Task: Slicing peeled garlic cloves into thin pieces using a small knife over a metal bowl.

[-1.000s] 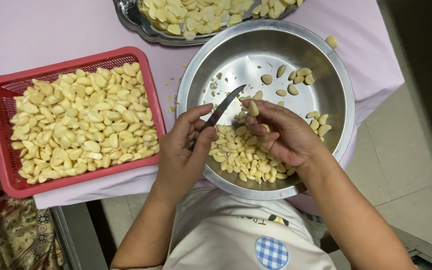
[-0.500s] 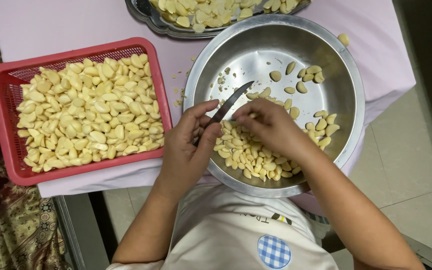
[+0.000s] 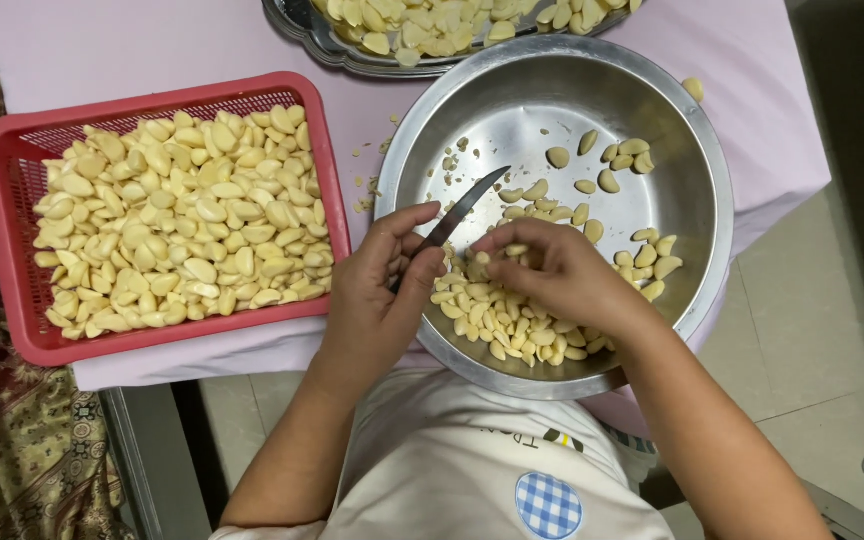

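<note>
Head view shows your two hands over a big steel bowl (image 3: 692, 130) that stands on the bench (image 3: 102, 50), which is covered with a pale pink cloth. Your left hand (image 3: 377, 295) has its grip closed around a small knife (image 3: 467, 207); the dark blade points up and to the right, over the inside of the bowl. Your right hand (image 3: 562, 275) is just beside it, the fingers bent and pressed together over the garlic cloves (image 3: 512, 325) heaped at the near side of the bowl; whether they pinch one clove you cannot tell, because the fingertips are hidden. More loose cloves lie apart at the far right side of the bowl. Left of the bowl, touching its rim, stands a red plastic basket (image 3: 12, 150) full of peeled garlic. Behind the bowl is a steel tray (image 3: 302, 30) with more cloves.
</note>
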